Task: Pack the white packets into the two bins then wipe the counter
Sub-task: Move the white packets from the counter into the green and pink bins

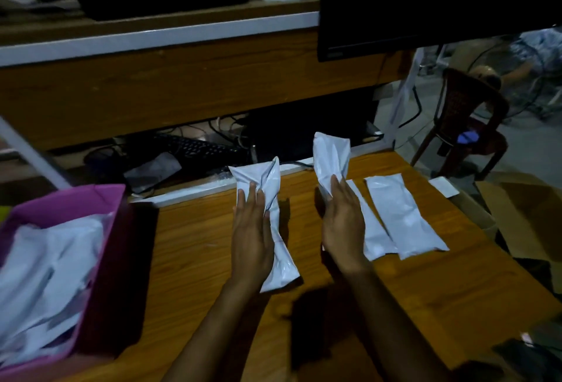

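Note:
My left hand grips a crumpled white packet lifted above the wooden counter. To its right, my right hand holds a second white packet whose top sticks up past my fingers. Two more white packets lie flat on the counter just right of that hand: a narrow one and a wider one. A pink bin at the left holds several white packets. Only this one bin is in view.
A black keyboard and cables lie on a lower shelf behind the counter. A dark monitor hangs at the upper right. A brown plastic chair stands beyond the counter's right end. A small white slip lies at the far right edge.

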